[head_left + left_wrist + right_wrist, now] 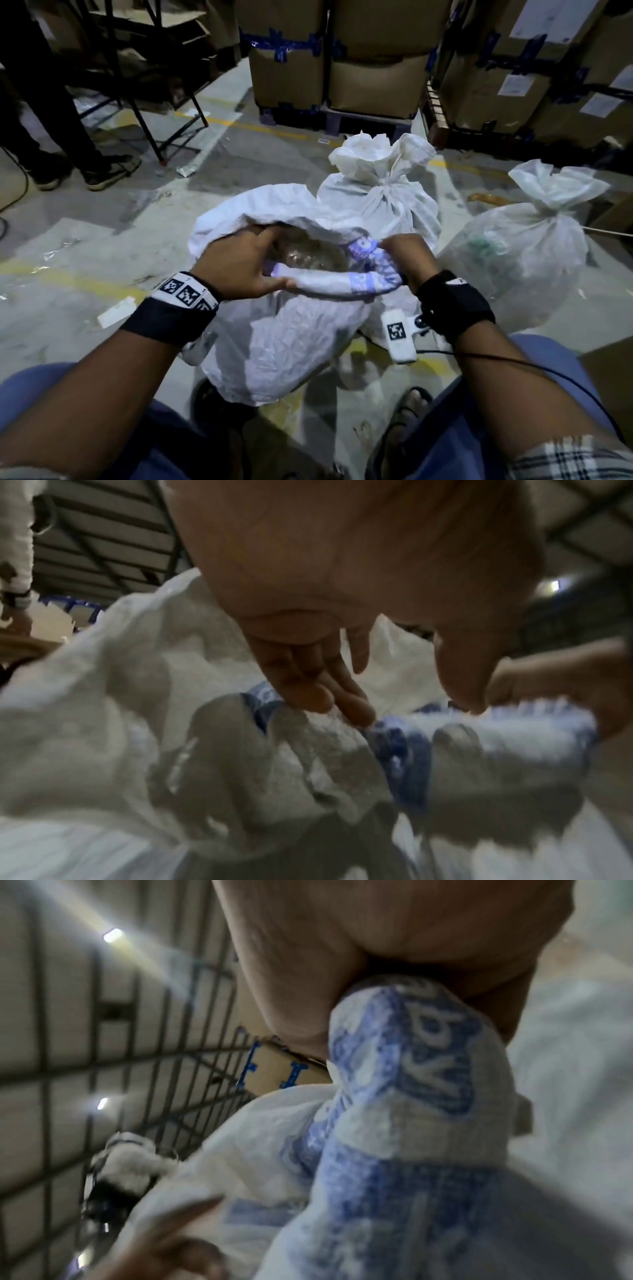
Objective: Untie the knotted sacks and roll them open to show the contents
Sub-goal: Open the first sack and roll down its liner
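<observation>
The nearest sack [294, 329] stood between the two hands, already untied, its mouth open and its rim [329, 282] partly turned down into a thick roll with blue printing; inside, just beyond the left hand's fingers, a clear bag of brownish contents [310, 255] showed, though what they were could not be told; the left hand [245, 263] held the near rim, thumb curled under the roll and fingers reaching over into the mouth; the right hand [406, 255] gripped the bunched, blue-printed end of the roll, fingers closed tight round it, as the right wrist view confirmed; the far side of the rim, beyond the left hand, looked loose and less neatly turned, so this sack seemed to be mid-roll rather than finished; beyond the right hand a second sack [380, 192] stood with its neck cinched shut, and farther out to the right of that hand a third sack [527, 246] was likewise tied; by this judgement roughly a third of the job was in hand, with two knots yet to undo and two mouths yet to roll.
</observation>
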The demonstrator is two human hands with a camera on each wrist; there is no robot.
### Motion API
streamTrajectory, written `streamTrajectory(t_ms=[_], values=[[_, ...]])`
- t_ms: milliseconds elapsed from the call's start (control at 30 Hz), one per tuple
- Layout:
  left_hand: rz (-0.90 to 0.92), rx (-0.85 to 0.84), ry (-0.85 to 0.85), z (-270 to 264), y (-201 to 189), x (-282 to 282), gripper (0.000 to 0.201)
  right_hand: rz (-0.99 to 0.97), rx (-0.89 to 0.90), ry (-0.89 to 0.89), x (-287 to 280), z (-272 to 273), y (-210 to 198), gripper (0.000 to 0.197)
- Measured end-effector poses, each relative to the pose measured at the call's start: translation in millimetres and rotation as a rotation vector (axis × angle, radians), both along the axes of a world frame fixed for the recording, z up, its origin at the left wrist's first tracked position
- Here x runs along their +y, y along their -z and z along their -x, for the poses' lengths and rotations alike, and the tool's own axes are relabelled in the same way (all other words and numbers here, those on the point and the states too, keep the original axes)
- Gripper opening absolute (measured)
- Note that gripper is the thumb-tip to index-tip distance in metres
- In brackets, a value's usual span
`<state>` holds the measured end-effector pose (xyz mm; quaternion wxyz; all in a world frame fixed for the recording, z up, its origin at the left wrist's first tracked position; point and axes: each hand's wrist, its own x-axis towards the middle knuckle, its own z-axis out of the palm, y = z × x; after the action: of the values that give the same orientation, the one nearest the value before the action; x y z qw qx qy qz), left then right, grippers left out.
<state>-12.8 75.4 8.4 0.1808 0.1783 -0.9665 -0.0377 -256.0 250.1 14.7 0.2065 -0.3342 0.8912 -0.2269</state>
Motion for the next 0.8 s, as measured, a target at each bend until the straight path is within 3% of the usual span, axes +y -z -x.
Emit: streamTrajectory(t_ms=[67, 133, 200, 267, 333, 400, 500, 600, 733, 800], values=[[0.009, 0.088, 0.007, 1.0, -12.9, 1.2, 0.072, -0.175, 0.216, -0.118, 4.2, 4.3, -2.9, 0.017], [0.064, 0.167, -0.038, 3.8, -25.1, 2.8, 0.068, -0.106, 0.169, -0.033, 9.6, 3.3, -7.7, 0.014], [0.095, 0.215, -0.108, 6.5, -33.3, 4.4, 0.063, -0.009, 0.170, 0.070, 14.2, 1.7, -8.4, 0.013], [0.098, 0.189, -0.127, 9.5, -35.8, 4.6, 0.065, 0.111, 0.381, 0.049, 15.4, -8.9, -8.1, 0.034], [0.114, 0.154, -0.141, 12.0, -35.0, 5.0, 0.065, 0.374, 0.565, -0.057, 8.7, -26.5, -12.2, 0.048], [0.146, 0.142, -0.143, 14.4, -33.5, 6.7, 0.062, 0.507, 0.595, -0.194, -5.1, -43.0, -14.9, 0.045], [0.170, 0.194, -0.115, 17.6, -32.1, 11.4, 0.057, 0.429, 0.515, -0.248, -23.6, -55.5, -7.8, 0.032], [0.145, 0.263, -0.080, 17.5, -30.7, 12.7, 0.061, 0.511, 0.227, -0.171, -31.9, -50.6, -12.1, 0.014], [0.013, 0.264, -0.157, 11.6, -29.2, 3.4, 0.088, 0.737, -0.664, 0.078, -36.1, -33.7, -34.9, 0.014], [-0.103, 0.230, -0.135, 11.4, -29.6, -1.0, 0.066, 0.728, -0.992, 0.051, -34.2, -28.3, -39.3, 0.012]])
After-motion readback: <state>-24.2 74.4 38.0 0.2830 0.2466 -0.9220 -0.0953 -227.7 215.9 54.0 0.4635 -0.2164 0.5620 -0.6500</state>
